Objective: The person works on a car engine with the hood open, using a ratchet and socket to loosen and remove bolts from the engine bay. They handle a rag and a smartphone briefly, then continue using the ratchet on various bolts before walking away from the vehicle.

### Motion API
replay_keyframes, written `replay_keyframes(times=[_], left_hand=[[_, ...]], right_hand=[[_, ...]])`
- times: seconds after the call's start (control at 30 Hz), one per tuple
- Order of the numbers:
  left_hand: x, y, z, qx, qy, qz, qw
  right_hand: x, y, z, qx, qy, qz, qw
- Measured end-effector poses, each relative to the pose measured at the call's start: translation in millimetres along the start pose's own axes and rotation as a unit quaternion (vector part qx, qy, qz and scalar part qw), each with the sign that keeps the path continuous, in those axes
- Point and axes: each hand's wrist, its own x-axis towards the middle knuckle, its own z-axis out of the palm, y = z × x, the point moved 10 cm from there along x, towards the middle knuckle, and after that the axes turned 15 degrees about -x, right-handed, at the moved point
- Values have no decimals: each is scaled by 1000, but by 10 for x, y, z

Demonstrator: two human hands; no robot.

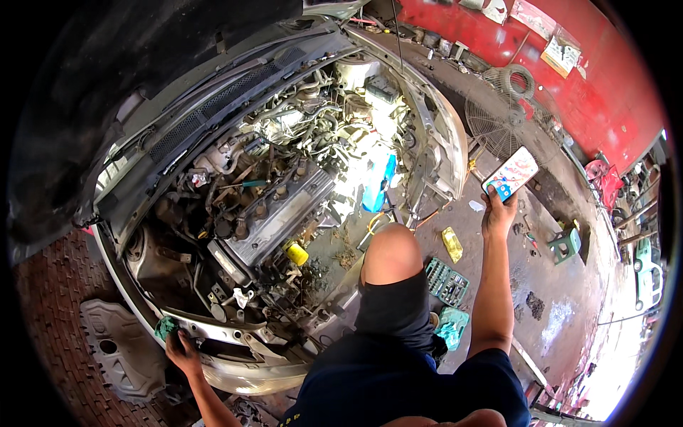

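My right hand (499, 213) is closed around a smartphone (521, 165) with its screen lit, held out to the right of the car. At the lower left, my left hand (183, 350) grips a green cloth (166, 327) at the front edge of the engine bay. Between my arms lies the open bay with its engine (277, 220), whose long valve cover is grey. A teal-handled screwdriver (254, 183) rests among the engine parts. Near the engine's right side is a yellow cylindrical object (296, 253). Farther right sits a bright blue object (377, 183), partly washed out by strong light.
The raised hood (78, 107) fills the upper left. An open green socket set case (447, 283) and a yellow packet (452, 244) lie on the floor by my bare knee (393, 256). Beyond are a green stool (564, 245) and a fan (491, 129). A plastic cover (117, 356) lies left.
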Motion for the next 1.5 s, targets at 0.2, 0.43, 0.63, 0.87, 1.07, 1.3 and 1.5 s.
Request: replay_keyframes(times=[0.2,0.43,0.63,0.87,1.07,1.3,1.5], left_hand=[[-53,-265,40,-76,-16,-70,995],[-94,-223,-26,-30,13,-60,998],[64,127,-6,-67,20,-34,997],[152,322,63,-82,6,-38,996],[147,419,57,-62,9,-9,998],[165,308,31,-92,6,-68,993],[163,169,133,-177,-14,-126,976]], right_hand=[[68,-81,-50,-37,34,-13,999],[75,-211,0,-9,35,15,999],[141,-106,-177,19,60,68,996],[349,72,-403,70,60,124,988],[345,48,-554,32,74,138,987],[481,287,-815,-1,117,166,979],[439,317,-924,22,85,163,983]])
